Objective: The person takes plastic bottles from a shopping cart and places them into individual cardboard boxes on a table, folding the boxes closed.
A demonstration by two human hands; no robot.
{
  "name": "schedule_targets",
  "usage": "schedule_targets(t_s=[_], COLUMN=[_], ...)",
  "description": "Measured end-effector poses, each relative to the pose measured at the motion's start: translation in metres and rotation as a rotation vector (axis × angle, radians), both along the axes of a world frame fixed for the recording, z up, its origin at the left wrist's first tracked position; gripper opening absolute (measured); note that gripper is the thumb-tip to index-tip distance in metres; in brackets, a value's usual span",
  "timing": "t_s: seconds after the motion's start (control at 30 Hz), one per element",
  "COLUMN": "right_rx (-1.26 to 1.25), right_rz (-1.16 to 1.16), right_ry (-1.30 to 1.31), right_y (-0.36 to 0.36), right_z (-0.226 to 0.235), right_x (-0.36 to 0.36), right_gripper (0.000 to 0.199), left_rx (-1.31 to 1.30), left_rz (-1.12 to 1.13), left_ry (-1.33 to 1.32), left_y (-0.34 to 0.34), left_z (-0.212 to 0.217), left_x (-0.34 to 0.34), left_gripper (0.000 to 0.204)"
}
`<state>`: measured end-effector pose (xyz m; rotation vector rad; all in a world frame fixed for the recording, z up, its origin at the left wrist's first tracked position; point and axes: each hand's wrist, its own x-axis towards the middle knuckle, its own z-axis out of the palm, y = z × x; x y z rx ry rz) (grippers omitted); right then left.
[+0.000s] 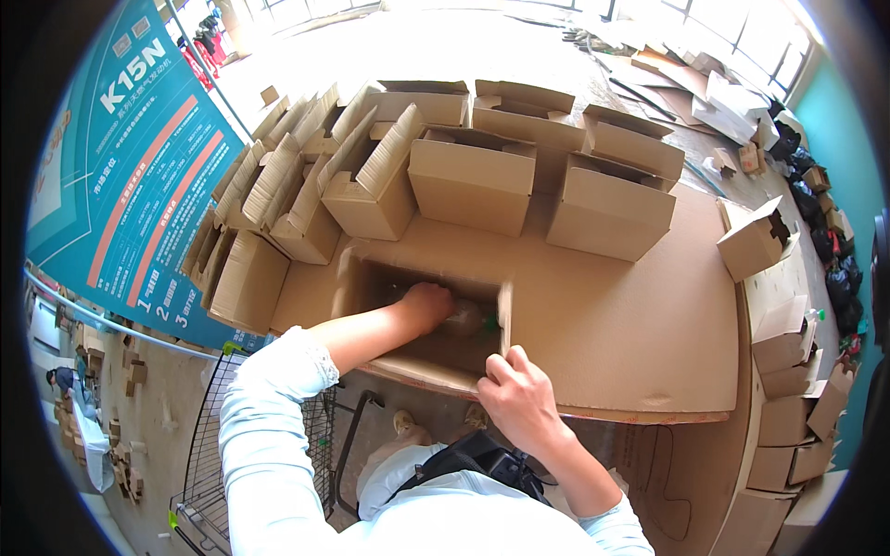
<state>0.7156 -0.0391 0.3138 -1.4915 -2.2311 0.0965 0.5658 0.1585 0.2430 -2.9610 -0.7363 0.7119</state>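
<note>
An open cardboard box [371, 283] stands at the near edge of a cardboard-covered table [640, 324]. My left hand [426, 304] reaches down inside it and is closed on a clear plastic bottle [466, 318] lying near the box's right wall. My right hand [519, 394] grips the near right corner of the box, fingers curled over its rim and flap. Most of the bottle is hidden by my left hand and the box wall.
Several open cardboard boxes [473, 176] stand in rows across the far side of the table. More boxes [783, 343] are stacked at the right. A wire cart [209, 454] stands below left. A teal banner [130, 176] hangs at the left. Flattened cardboard [714, 93] lies on the floor beyond.
</note>
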Motion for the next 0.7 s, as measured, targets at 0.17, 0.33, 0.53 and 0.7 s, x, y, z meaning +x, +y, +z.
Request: schedule_targets(t_s=[0.17,0.33,0.53,0.7], right_rx=[0.028,0.008,-0.051,-0.254], right_rz=[-0.041,-0.117,-0.163,-0.19], right_ry=[0.038,0.034,0.089,0.042], right_y=[0.013,0.024,0.027,0.031], right_z=[-0.002,0.007,0.013,0.02], right_x=[0.001,-0.002,-0.003,0.003], right_gripper=[0.007,0.01,0.025,0.019], left_rx=[-0.095,-0.515,-0.567,-0.077], left_rz=[0.04,0.116,0.347,1.375], left_ry=[0.101,-0.325,-1.379,-1.644], left_y=[0.019,0.02,-0.073,-0.165], left_z=[0.003,0.07,0.164,0.03], left_x=[-0.002,-0.037,-0.232,-0.476], left_gripper=[0.015,0.036,0.038,0.041])
